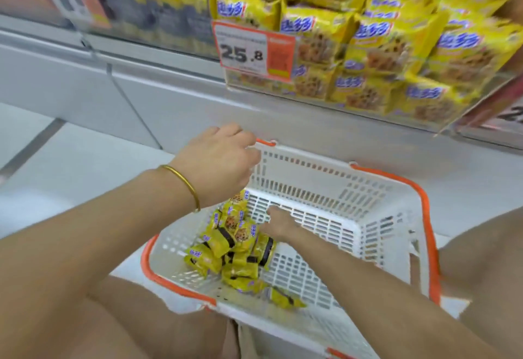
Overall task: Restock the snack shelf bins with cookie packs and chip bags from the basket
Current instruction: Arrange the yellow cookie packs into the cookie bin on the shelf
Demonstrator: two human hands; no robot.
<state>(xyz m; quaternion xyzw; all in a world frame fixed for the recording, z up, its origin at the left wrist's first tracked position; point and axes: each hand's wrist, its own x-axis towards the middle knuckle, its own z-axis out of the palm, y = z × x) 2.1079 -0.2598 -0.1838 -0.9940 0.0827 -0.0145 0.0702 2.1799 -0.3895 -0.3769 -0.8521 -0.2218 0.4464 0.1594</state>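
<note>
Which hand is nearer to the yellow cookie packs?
Right. The right hand reaches the cookie packs inside the basket; the left hand is higher, holding its rim.

Red-and-white price tag [254, 50] up top, centre, reading 25.8 in bold black. Far upper left, a blurred label [70, 2]. Grey kick panel [198, 109] underneath, seam [132, 105] slanting down it. White floor [93, 166] at left, crossed by a dark strip [31, 146]. Thin gold bangle [185, 186], centre-left.
</note>
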